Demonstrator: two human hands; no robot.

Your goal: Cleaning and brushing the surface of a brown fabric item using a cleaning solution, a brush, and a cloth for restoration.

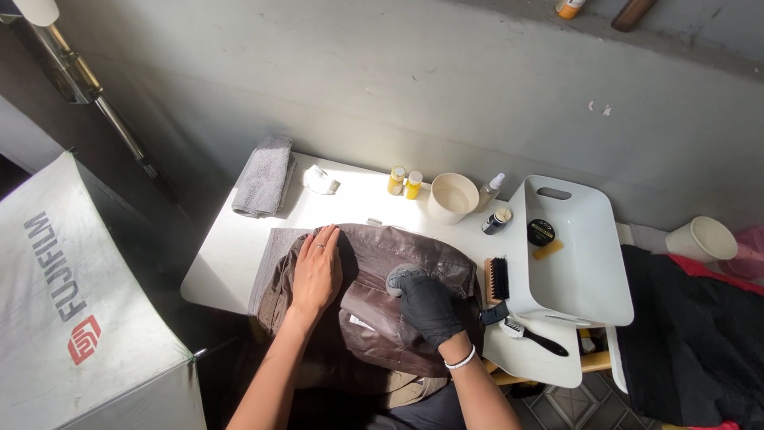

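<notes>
Brown bag point(398, 271); white surface point(231, 255); grey towel point(263, 185); black glove on right hand point(430, 306); white tray point(585, 263); two yellow bottles point(404, 182); cream cup point(451, 197).

The bag point(374, 302) lies on the surface point(231, 255) right before me, my left grip point(317, 271) flat on its left part, my right grip point(426, 306) on its middle. Behind it, left to right: folded towel point(263, 177), two small bottles point(404, 182), bowl point(452, 197), spray bottle point(489, 191). Right of the bag lies a brush point(497, 279), then the tub point(581, 271) with a tin point(541, 232) in it.
</notes>
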